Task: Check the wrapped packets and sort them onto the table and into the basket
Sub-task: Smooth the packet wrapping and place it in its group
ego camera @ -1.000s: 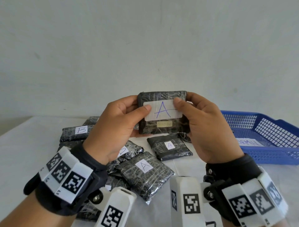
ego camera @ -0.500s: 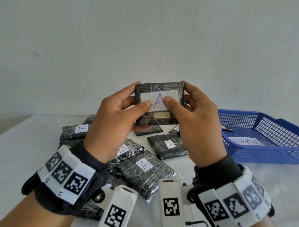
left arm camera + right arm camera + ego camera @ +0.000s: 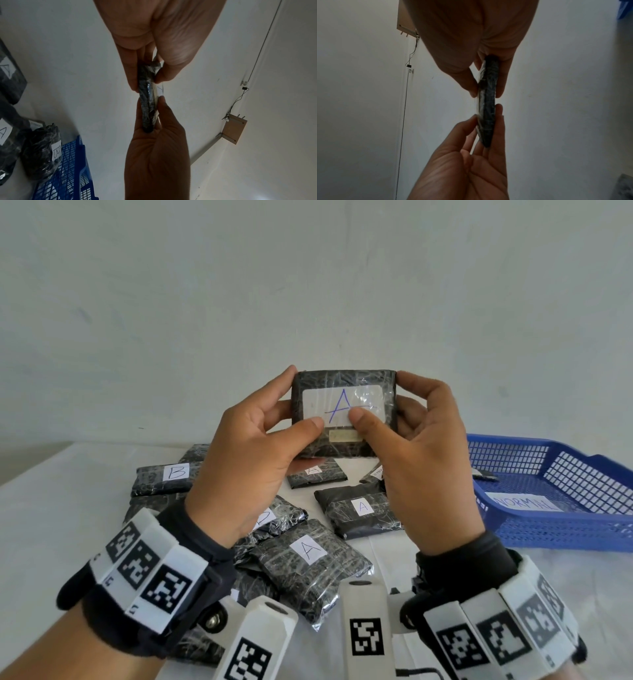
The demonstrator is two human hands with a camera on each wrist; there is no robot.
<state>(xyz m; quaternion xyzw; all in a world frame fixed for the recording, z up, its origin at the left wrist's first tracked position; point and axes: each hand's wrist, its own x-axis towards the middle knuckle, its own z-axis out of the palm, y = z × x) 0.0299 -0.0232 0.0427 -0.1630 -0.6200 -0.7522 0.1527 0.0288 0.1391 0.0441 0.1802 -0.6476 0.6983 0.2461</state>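
Held packet (image 3: 344, 412) raised above table (image 3: 51, 508), between left hand (image 3: 253, 460) at 9 o'clock and right hand (image 3: 421, 460) at 3 o'clock. Packet pile (image 3: 308, 563) on table below hands, 6 o'clock. B packet (image 3: 164, 479) at pile's 10 o'clock. Basket (image 3: 561, 529) on table, 3 o'clock of pile.

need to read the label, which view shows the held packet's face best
The head view: the held packet faces the camera, its white label with a blue A readable between both thumbs. Both wrist views show it only edge-on, a dark sliver pinched between fingers, the label unreadable.
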